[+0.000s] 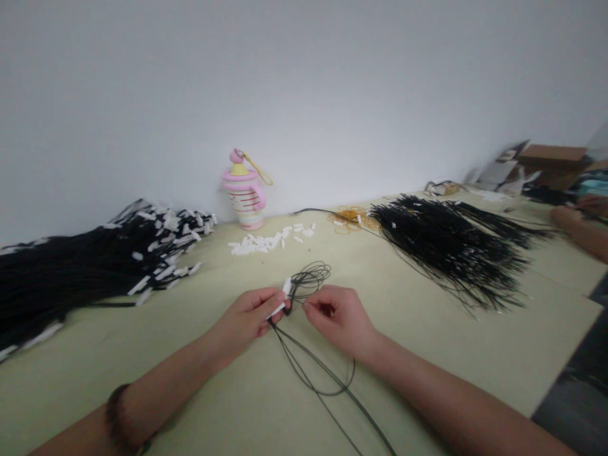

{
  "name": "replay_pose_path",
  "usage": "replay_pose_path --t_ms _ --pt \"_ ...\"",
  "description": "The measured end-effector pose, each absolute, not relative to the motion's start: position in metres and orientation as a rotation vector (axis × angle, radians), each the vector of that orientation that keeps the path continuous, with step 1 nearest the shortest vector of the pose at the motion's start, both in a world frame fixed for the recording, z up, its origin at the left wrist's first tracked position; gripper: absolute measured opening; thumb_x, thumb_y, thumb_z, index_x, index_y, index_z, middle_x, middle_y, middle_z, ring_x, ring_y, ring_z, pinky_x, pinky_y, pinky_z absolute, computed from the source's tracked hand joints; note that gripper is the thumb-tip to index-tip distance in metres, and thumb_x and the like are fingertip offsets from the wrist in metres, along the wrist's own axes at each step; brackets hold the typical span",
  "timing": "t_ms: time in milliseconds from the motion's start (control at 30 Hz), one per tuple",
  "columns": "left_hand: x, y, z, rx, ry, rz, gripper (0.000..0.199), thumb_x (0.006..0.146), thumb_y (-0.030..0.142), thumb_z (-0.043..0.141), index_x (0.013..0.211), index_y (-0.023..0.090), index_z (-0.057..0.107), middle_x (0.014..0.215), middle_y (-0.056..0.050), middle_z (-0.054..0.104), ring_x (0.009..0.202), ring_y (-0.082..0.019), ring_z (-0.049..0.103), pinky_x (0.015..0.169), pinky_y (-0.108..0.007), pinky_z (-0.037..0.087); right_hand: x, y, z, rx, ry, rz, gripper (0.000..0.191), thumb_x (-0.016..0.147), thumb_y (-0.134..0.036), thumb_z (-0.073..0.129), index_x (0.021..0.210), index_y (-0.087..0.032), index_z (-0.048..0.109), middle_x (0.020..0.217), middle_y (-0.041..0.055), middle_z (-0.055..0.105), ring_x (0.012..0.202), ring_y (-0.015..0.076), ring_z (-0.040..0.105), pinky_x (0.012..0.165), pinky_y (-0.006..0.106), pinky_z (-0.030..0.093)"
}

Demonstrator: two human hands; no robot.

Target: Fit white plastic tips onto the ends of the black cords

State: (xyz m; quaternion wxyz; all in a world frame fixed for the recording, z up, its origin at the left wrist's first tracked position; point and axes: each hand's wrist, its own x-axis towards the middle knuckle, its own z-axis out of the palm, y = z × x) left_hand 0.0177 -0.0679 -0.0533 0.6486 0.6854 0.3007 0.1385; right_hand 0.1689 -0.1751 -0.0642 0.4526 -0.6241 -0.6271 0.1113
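Note:
My left hand (259, 308) is closed on a few thin black cables (304, 351), with white tube-like pieces (286, 286) showing between thumb and fingers. Beyond the fingertips the cables form loose loops (311, 275) above the table. Other lengths run down from the hand toward the near edge of the view. My right hand (339, 316) is just to the right, thumb and forefinger pinched on one thin black cable that stretches from the left hand. A loop of cable also hangs below the right wrist.
A pile of black cables with white ends (156, 247) lies on the left, another black bundle (451, 247) on the right. White pieces (266, 242), yellow rubber bands (351, 218) and a pink-lidded cup (244, 196) stand near the wall. Another person's hand (579, 228) is at far right.

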Motion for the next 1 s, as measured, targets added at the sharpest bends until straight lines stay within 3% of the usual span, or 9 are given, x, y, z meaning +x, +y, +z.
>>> replay_pose_path --t_ms 1000 --pt "0.0188 -0.0671 -0.0558 1.559 0.688 0.336 0.036 0.077 0.051 0.056 0.076 0.015 0.059 0.059 0.006 0.039 0.048 -0.007 0.027 0.044 -0.019 0.017 0.1666 -0.1755 -0.0668 -1.522 -1.547 0.315 0.016 0.075 -0.009 0.051 0.066 -0.014 0.064 0.061 -0.0015 0.057 0.055 0.0076 0.047 0.052 0.018 0.032"
